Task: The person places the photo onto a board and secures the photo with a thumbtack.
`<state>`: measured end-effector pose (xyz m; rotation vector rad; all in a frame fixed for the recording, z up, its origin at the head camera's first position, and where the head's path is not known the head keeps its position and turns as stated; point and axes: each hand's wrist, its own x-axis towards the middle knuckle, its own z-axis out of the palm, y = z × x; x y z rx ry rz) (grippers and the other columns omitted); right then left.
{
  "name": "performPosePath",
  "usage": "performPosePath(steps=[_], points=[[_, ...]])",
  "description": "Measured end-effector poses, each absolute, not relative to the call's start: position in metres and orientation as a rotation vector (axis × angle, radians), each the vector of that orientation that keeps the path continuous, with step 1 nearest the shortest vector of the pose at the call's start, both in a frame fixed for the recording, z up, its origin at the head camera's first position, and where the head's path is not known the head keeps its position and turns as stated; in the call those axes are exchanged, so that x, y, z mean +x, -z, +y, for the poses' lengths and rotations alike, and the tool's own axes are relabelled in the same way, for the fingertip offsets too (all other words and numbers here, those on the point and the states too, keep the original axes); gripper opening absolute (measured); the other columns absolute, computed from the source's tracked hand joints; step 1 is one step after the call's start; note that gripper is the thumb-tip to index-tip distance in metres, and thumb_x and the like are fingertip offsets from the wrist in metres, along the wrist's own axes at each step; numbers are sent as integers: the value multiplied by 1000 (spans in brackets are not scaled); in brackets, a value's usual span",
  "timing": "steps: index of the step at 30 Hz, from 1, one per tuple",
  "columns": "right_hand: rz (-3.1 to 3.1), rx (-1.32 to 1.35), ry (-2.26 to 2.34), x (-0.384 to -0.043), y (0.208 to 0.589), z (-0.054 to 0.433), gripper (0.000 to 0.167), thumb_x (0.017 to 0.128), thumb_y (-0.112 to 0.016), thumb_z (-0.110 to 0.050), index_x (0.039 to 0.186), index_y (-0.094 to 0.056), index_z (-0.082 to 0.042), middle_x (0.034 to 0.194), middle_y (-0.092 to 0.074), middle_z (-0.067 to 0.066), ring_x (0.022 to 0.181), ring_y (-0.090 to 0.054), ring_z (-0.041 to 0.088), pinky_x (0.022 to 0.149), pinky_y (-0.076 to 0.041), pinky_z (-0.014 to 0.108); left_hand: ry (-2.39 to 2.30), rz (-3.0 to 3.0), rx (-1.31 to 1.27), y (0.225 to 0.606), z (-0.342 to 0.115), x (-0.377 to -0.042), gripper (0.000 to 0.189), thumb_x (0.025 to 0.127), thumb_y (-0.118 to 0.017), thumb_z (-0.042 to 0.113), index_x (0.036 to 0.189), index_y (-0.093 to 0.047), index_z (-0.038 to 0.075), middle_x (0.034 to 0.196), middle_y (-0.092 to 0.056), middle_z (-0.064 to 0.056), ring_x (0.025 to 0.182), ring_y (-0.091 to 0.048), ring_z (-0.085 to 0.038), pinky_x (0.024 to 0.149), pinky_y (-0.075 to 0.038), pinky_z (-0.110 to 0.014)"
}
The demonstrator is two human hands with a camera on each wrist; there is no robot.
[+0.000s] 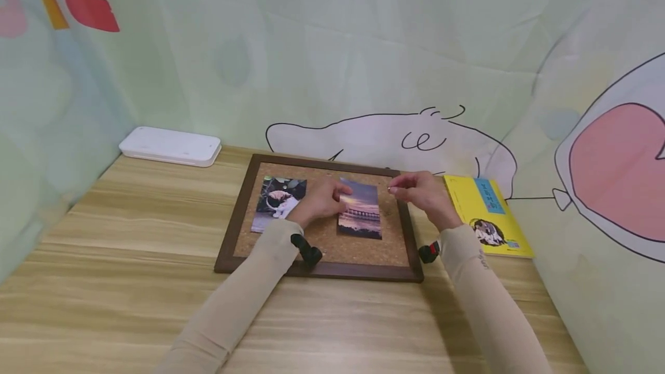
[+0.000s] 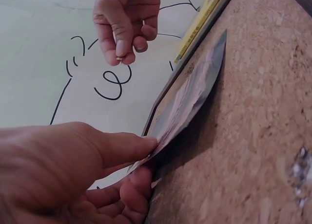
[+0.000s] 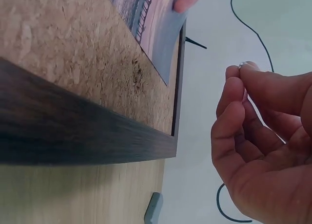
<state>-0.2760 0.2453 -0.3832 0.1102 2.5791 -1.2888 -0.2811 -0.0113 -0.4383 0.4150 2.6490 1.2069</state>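
Note:
A brown-framed corkboard (image 1: 370, 270) lies on the wooden table. My left hand (image 1: 323, 198) pinches the left edge of a sunset photo with a pier (image 1: 363, 218) between thumb and fingers. In the left wrist view the photo (image 2: 190, 95) is bowed, with part of it lifted off the cork. Over the board's upper right edge, my right hand (image 1: 425, 194) pinches a small shiny pin (image 3: 243, 65) between thumb and fingertips, apart from the photo. To the left on the cork lies a cat photo (image 1: 280, 204), partly covered by my left hand and wrist.
A white case (image 1: 170, 146) stands at the back left by the wall. A yellow booklet (image 1: 470, 204) with a cat picture lies right of the board. A printed cloth wall (image 1: 332, 62) rises close behind the board. Something small and clear (image 2: 302, 170) is on the cork.

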Motion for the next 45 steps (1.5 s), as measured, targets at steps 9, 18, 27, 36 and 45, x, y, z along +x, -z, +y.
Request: performPosePath(steps=[9, 18, 27, 36, 45], points=[[2635, 38, 1243, -289, 392, 232, 18, 102, -72, -17, 117, -77, -7, 116, -70, 12, 107, -56, 27, 98, -51, 42, -1147, 2665, 480, 439, -6, -280, 39, 94, -78, 9, 133, -76, 10, 94, -62, -9, 84, -53, -19, 71, -41, -27], [2641, -79, 1233, -294, 398, 214, 16, 99, -71, -7, 112, -78, -2, 108, -69, 12, 97, -57, 24, 85, -52, 37, -1088, 2679, 442, 439, -1, -276, 36, 99, -77, 16, 135, -76, 15, 102, -55, -6, 90, -51, -19, 74, -38, -29], [2697, -107, 1038, -303, 400, 201, 12, 99, -73, -11, 108, -79, -5, 102, -72, 5, 97, -59, 20, 83, -46, 29, -1130, 2645, 441, 452, 0, -287, 40, 96, -77, 14, 137, -75, 14, 81, -54, -1, 74, -49, -15, 65, -36, -28], [2671, -156, 1036, -306, 405, 195, 10, 100, -72, -9, 103, -77, 0, 89, -64, 1, 83, -53, 16, 73, -43, 26, -1150, 2618, 444, 461, 1, -295, 39, 98, -76, 13, 137, -74, 14, 85, -55, -4, 77, -51, -19, 67, -38, -31], [2671, -117, 986, -313, 414, 194, 6, 97, -74, -6, 98, -78, -2, 86, -63, -1, 80, -51, 15, 70, -41, 25, -1160, 2640, 468, 463, 1, -297, 42, 94, -77, 12, 136, -75, 13, 88, -57, -4, 81, -52, -19, 72, -38, -32]])
